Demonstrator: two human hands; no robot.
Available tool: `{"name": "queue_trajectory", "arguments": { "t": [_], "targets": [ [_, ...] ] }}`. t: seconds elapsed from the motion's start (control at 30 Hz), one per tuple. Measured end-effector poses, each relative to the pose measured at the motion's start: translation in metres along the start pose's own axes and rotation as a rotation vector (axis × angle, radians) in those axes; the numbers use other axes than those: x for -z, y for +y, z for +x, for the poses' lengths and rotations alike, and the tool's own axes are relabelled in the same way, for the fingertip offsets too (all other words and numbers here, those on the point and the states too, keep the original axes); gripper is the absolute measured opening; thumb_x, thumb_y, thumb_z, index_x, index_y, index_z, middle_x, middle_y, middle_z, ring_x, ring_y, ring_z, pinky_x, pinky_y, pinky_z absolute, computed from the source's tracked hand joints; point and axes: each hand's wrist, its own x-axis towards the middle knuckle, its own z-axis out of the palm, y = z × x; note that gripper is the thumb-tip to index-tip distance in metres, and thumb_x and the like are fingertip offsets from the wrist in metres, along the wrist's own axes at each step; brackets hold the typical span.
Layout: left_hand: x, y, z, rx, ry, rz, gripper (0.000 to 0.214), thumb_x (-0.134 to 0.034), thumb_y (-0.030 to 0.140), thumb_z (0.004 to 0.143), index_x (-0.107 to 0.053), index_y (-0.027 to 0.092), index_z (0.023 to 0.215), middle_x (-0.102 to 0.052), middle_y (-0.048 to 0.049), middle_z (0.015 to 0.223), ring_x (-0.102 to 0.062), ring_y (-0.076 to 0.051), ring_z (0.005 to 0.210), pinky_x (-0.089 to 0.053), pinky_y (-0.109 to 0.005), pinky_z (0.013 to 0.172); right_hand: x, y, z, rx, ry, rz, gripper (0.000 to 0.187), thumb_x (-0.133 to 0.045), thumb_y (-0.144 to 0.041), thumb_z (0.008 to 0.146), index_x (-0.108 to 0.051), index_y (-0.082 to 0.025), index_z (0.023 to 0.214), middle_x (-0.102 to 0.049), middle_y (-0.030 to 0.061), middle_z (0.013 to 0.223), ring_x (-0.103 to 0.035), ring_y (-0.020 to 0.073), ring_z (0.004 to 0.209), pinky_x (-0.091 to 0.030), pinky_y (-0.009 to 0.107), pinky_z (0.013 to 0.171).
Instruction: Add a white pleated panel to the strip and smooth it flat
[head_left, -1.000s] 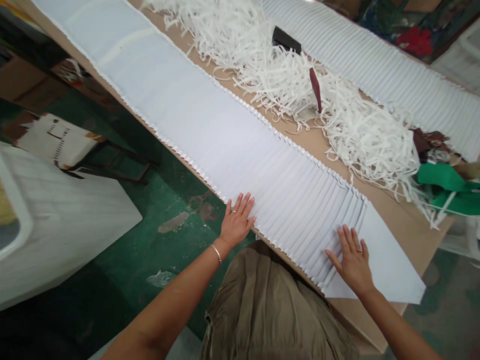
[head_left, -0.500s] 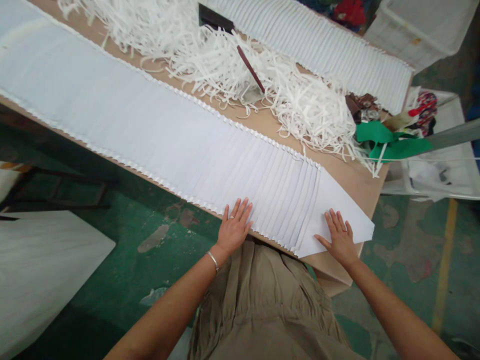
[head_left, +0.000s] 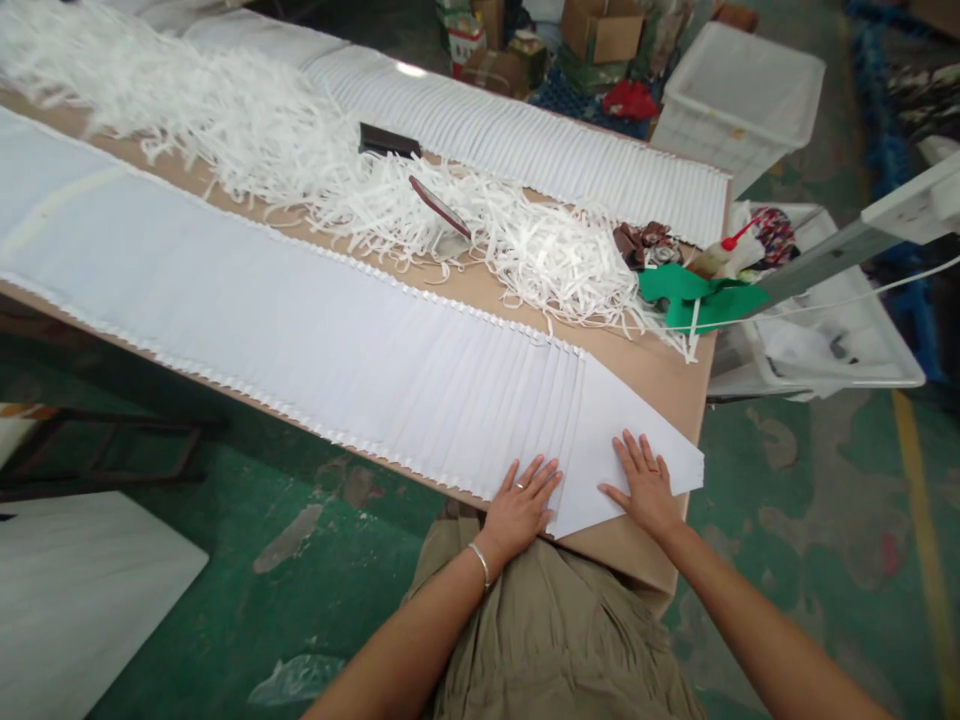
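A long row of overlapping white sheets (head_left: pixel 315 310) runs along the near side of the brown table, each sheet shifted a little from the one beside it. On the right end of this row, my left hand (head_left: pixel 523 508) lies palm down over the near edges of the sheets, fingers spread. My right hand (head_left: pixel 643 487) rests flat with fingers apart on the rightmost white sheet (head_left: pixel 600 440), whose tapered end reaches past the table's corner. Neither hand grips anything. Small white tabs line both long edges of the row.
Behind the row lies a heap of white strips (head_left: pixel 555 250) with a dark red stick-like piece (head_left: pixel 441 207) and a black object (head_left: pixel 388 140). A second row of white sheets (head_left: pixel 525 140) lies farther back. Green cloth (head_left: pixel 697 298) hangs by a metal bar. White bins (head_left: pixel 739 95) stand beyond.
My left hand has slid right along the sheets, closer to my right hand, which stays on the rightmost sheet. The view has tilted up, showing more of the background.
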Motion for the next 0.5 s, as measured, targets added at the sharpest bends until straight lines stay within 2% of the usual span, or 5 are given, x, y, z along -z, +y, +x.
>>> {"name": "queue_trajectory", "arguments": {
  "t": [0.17, 0.33, 0.43, 0.5],
  "targets": [
    [-0.006, -0.001, 0.001, 0.027, -0.016, 0.042, 0.063, -0.045, 0.046, 0.103, -0.029, 0.03, 0.161, -0.022, 0.0003, 0.169, -0.015, -0.022, 0.158, -0.019, -0.052, 0.129, -0.003, 0.001, 0.003, -0.019, 0.001, 0.013, 0.08, -0.04, -0.06, 0.099, -0.011, -0.027, 0.165, -0.015, 0.0074, 0.172, -0.006, 0.0326, 0.158, -0.022, 0.065, 0.12],
    [0.0, 0.003, 0.001, 0.033, 0.003, 0.07, 0.063, -0.05, 0.042, 0.101, -0.032, 0.03, 0.16, -0.024, -0.0009, 0.168, -0.018, -0.023, 0.157, -0.023, -0.051, 0.128, 0.001, -0.003, -0.001, -0.03, -0.011, 0.026, 0.081, -0.047, -0.056, 0.097, -0.013, -0.027, 0.165, -0.014, 0.0054, 0.172, -0.006, 0.0332, 0.158, -0.022, 0.065, 0.12],
    [0.008, 0.005, 0.004, 0.033, 0.011, 0.08, 0.067, -0.054, 0.035, 0.097, -0.034, 0.028, 0.16, -0.025, -0.0034, 0.167, -0.024, -0.025, 0.156, -0.031, -0.051, 0.125, 0.019, -0.003, 0.008, 0.0, 0.021, 0.049, 0.084, -0.052, -0.049, 0.095, -0.01, -0.027, 0.165, -0.012, 0.0062, 0.172, -0.007, 0.0327, 0.158, -0.025, 0.063, 0.12],
    [0.013, 0.006, 0.006, 0.061, 0.026, 0.076, 0.07, -0.053, 0.03, 0.095, -0.031, 0.025, 0.161, -0.027, -0.0056, 0.166, -0.03, -0.026, 0.153, -0.037, -0.049, 0.122, 0.046, 0.0, 0.033, 0.05, 0.088, 0.074, 0.086, -0.052, -0.045, 0.096, -0.006, -0.025, 0.166, -0.011, 0.0074, 0.172, -0.007, 0.031, 0.159, -0.026, 0.059, 0.121]
  ]
}}
